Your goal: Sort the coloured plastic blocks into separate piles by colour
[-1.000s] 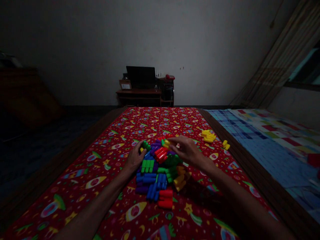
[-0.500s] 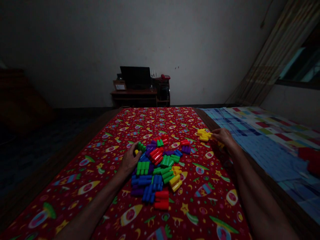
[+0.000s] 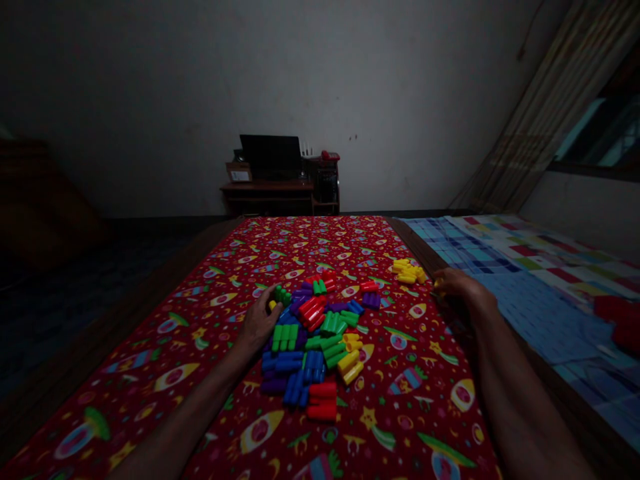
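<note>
A heap of plastic blocks (image 3: 315, 340) in red, green, blue, purple and yellow lies on a red rocket-print cloth (image 3: 210, 373). My left hand (image 3: 260, 323) rests at the heap's left edge with its fingers curled against a yellow and a green block. A small separate group of yellow blocks (image 3: 407, 271) sits near the cloth's right edge. My right hand (image 3: 457, 283) lies just right of that group, knuckles up, fingers curled over another yellow block (image 3: 439, 283) that partly shows beneath them.
The cloth covers a long surface with a dark wooden edge (image 3: 560, 400) on the right. A blue patchwork bedcover (image 3: 540, 293) lies beyond it. A low desk with a dark monitor (image 3: 273, 155) stands at the far wall. Curtains (image 3: 550, 113) hang at the right. The room is dim.
My right hand left the middle of the heap, swung right to the yellow group, then drew back a little toward me. My left hand stayed at the heap's left edge.
</note>
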Tool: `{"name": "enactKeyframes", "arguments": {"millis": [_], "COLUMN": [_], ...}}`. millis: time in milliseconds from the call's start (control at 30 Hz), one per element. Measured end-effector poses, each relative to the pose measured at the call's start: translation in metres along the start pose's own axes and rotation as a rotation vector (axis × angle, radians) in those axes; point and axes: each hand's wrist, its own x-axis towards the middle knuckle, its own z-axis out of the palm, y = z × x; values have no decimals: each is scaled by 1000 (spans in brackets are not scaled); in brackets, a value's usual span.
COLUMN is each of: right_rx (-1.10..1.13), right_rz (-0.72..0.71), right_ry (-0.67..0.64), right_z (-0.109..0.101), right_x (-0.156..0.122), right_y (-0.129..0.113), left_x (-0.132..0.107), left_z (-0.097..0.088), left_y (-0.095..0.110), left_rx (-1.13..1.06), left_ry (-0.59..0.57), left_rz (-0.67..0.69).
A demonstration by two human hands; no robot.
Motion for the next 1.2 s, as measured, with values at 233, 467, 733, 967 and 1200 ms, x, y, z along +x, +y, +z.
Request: {"name": "enactKeyframes", "arguments": {"millis": [233,467,733,967,1200], "right_rx": [-71,110,191,361,437], "right_rz": [151,-204,-200,-318,-809], "right_ry": [47,238,228,341,-42], "right_z": [-4,21,16,-10,16], "right_x": [2,13,9,-7,-64], "right_y": [-17,-33,-50,-107,-184], "left_x": [0,1,2,0,4], "left_z": [-1,0,1,1,0], "left_y": [3,-1,-5,0,-10], "left_rx": [8,-1,-15,-204,-604], "left_ry": [-4,-2,-5,13,123], "left_rz": [-12,0,5,-57,-93]}}
